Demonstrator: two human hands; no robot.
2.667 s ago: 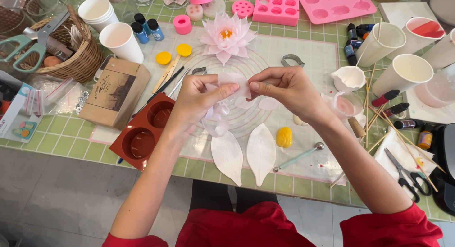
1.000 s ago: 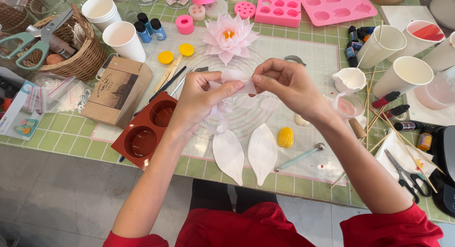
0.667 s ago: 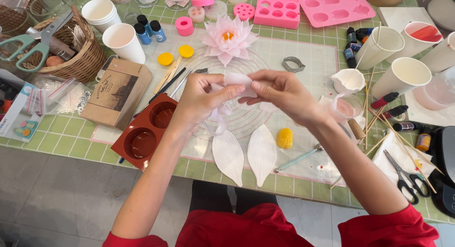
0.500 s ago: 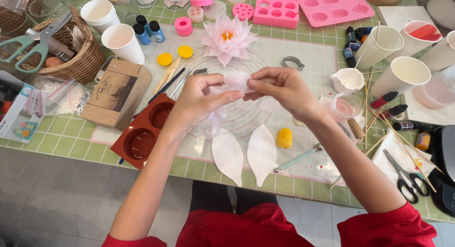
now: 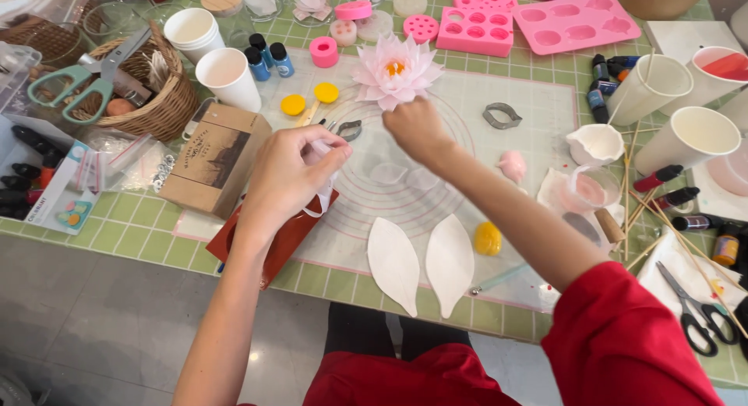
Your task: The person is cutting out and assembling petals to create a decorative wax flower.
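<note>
Your left hand (image 5: 292,168), left of centre in the frame, has its grip pinched shut on a small translucent white petal piece (image 5: 321,150), thumb and fingertips pressing it just above the dark red silicone mould (image 5: 274,233) that lies under your wrist. Your right hand (image 5: 417,125) reaches up the middle of the frame, fingertips closed against the lower edge of the pale pink layered flower with a yellow centre (image 5: 396,71); from this angle you cannot tell whether that grip pinches a petal or only touches it. Both hands work over the clear round-marked silicone mat (image 5: 483,153) on the green tiled worktop (image 5: 117,234). Below your hands, near the lower centre, two white leaf-shaped pieces (image 5: 421,262) lie side by side on the mat, with a small yellow lump (image 5: 488,238) just to their right. A brown cardboard box (image 5: 218,157) sits just left of your left hand, and a wicker basket with green-handled scissors (image 5: 117,86) stands in the upper left
</note>
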